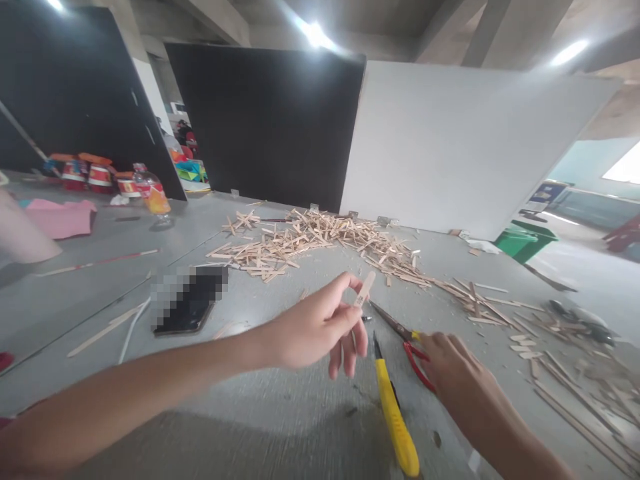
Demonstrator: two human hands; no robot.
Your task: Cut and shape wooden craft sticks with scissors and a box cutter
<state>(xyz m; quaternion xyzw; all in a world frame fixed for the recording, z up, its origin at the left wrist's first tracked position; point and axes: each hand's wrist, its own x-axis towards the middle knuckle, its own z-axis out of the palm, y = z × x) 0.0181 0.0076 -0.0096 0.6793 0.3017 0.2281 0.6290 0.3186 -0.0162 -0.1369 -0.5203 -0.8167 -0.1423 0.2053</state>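
Between the thumb and index finger of my left hand (320, 327) is a short piece of wooden craft stick (365, 290), tilted upward, with a small dark mark on it. The other fingers of that hand curl loosely below. My right hand (453, 363) lies over the handles of a pair of scissors (417, 363) with red and yellow grips, and its fingertips are partly hidden. The dark scissor blades point up and left toward the stick without touching it. Just below both hands, a yellow utility knife (395, 420) rests on the grey table (280, 427).
A wide heap of wooden sticks (320, 233) spreads across the back. Longer strips (575, 393) lie at right, near a dark object (583, 320). Left are a phone (193, 303), a drink bottle (153, 193) and pink material (63, 217). Black (270, 127) and white (465, 147) panels stand behind.
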